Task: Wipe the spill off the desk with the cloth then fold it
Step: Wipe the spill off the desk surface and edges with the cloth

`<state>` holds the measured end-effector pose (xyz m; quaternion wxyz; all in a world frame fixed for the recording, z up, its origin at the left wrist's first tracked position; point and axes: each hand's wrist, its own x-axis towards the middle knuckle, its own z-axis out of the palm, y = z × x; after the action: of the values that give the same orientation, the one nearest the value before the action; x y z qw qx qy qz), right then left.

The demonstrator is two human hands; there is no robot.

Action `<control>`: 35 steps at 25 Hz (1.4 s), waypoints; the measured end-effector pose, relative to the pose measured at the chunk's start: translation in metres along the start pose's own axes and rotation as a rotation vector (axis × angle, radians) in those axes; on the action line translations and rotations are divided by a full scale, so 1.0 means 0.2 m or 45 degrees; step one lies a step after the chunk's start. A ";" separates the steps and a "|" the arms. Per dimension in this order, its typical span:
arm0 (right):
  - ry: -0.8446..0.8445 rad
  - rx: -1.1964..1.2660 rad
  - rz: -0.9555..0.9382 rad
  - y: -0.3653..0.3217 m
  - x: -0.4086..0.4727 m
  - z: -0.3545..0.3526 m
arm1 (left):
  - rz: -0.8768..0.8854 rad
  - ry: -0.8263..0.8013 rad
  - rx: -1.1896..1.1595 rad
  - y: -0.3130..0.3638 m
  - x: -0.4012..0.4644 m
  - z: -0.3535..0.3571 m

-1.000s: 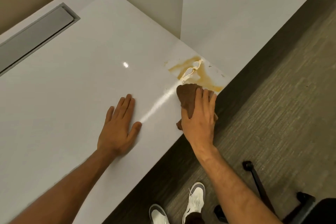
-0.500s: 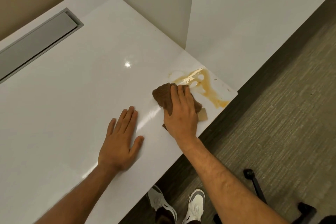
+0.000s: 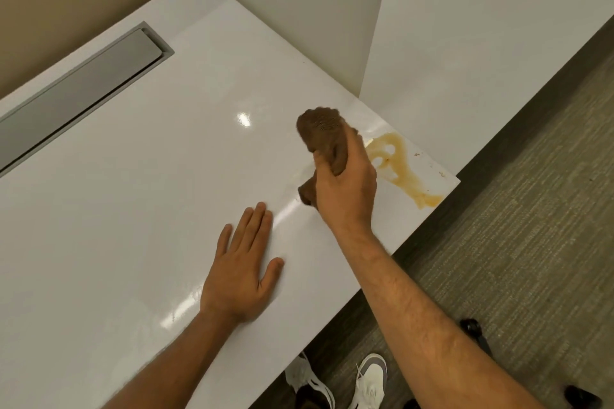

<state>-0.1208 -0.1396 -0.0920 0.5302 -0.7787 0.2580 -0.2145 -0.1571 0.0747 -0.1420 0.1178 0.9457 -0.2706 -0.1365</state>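
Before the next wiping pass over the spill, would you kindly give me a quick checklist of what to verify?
1. Cloth gripped by the right hand: ok, bunched in the fist.
2. Cloth touching the desk: cannot tell; it looks raised.
3. Spill cleared: not ok, an amber streak runs to the desk corner.
4. Left hand bracing flat, clear of the spill: ok.
5. Path from cloth to spill free: ok, nothing lies between.
6. Cloth folded: not ok, not yet done.
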 end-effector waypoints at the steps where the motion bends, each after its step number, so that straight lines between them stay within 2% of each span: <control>1: 0.012 -0.086 0.015 0.03 0.03 0.04 | 0.000 0.003 -0.007 0.00 0.00 0.00; 4: -0.031 -0.557 0.017 0.17 0.06 0.17 | 0.010 -0.005 -0.006 -0.01 0.00 0.00; 5: -0.023 -0.626 -0.013 0.20 0.07 0.20 | 0.016 -0.001 -0.004 -0.01 0.00 0.00; 11: -0.038 -0.533 -0.040 0.20 0.15 0.25 | 0.026 -0.015 -0.027 -0.02 0.00 0.01; 18: -0.439 -0.506 -0.251 0.19 0.28 0.24 | 0.039 -0.035 -0.005 -0.03 0.00 0.02; 21: -0.643 -0.442 -0.233 0.18 0.19 0.18 | 0.026 -0.047 0.011 -0.03 0.00 0.02; 23: -0.704 -0.406 -0.222 0.17 0.10 0.12 | 0.021 -0.054 0.002 -0.03 0.01 0.02; 28: -0.629 -0.263 -0.107 0.18 -0.18 -0.08 | 0.043 -0.047 -0.031 -0.04 0.01 0.02; 30: -0.584 -0.115 0.007 0.15 -0.27 -0.17 | 0.050 -0.039 -0.033 -0.04 0.01 0.01; 33: -0.364 0.150 0.304 0.07 -0.31 -0.34 | 0.058 -0.042 -0.033 -0.04 0.01 0.01; 35: -0.145 0.230 0.322 0.04 -0.28 -0.47 | 0.064 -0.050 -0.020 -0.03 0.00 0.02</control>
<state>-0.2229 -0.1746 -0.0707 0.6346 -0.7000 0.3031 -0.1241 -0.1549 0.0796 -0.1471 0.1233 0.9347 -0.2956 -0.1542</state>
